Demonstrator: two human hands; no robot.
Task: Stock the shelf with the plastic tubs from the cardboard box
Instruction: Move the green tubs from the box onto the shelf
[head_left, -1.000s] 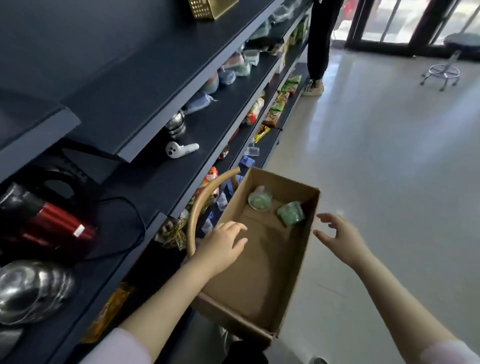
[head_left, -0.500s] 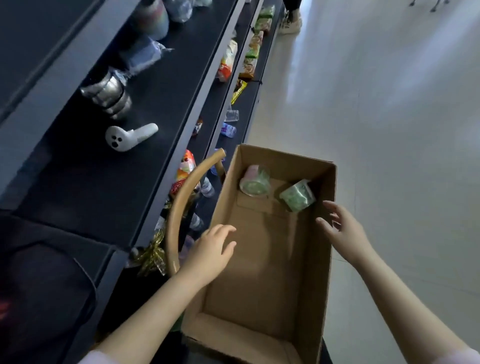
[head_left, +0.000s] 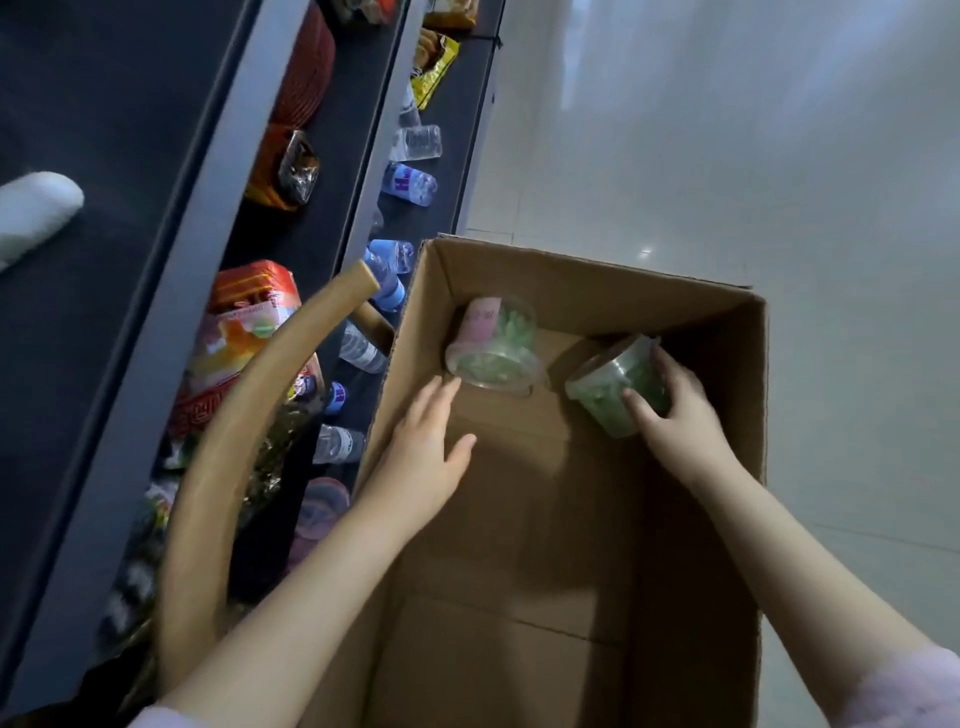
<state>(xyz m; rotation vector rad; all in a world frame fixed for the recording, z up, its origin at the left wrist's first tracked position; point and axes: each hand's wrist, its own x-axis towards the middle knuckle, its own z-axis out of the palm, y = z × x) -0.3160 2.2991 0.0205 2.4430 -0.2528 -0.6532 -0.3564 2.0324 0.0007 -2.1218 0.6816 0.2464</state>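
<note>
An open cardboard box (head_left: 737, 395) stands on the floor beside the dark shelf unit (head_left: 218, 171). Two clear plastic tubs with green contents lie on their sides at its far end. The left tub (head_left: 493, 343) has a pink label. My left hand (head_left: 423, 457) is inside the box with fingers spread, its fingertips just short of that tub's rim. My right hand (head_left: 675, 415) wraps around the right tub (head_left: 608, 395), thumb on its near side and fingers over its far side.
A curved tan basket handle (head_left: 244, 436) arches between the box and the shelves. The lower shelves hold small water bottles (head_left: 408, 184), orange snack packs (head_left: 244, 332) and a yellow bag (head_left: 434, 67). Pale tiled floor (head_left: 727, 130) lies to the right.
The view tilted down and closer to the box. Both hands reached forward into the box; my right hand closed around the right tub, and my left hand neared the left tub.
</note>
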